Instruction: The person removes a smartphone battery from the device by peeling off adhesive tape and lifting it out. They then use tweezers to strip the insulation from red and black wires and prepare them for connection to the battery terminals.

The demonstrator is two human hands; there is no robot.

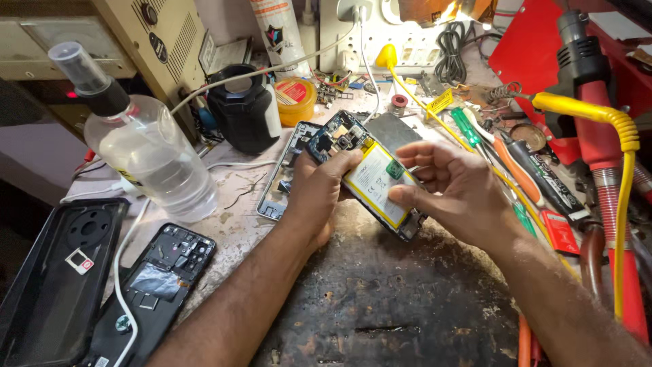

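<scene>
An opened smartphone with its back off shows a white and yellow battery and a dark circuit board at its top end. My left hand grips its left edge and holds it tilted above the bench. My right hand holds the right side, with fingertips on the battery near a small green tab. A silver phone frame lies on the bench just behind my left hand.
A clear liquid bottle stands at the left. A black phone case and a dark phone back frame lie at the lower left. Screwdrivers, a red hot-air tool, a yellow cable and a black jar crowd the back and right.
</scene>
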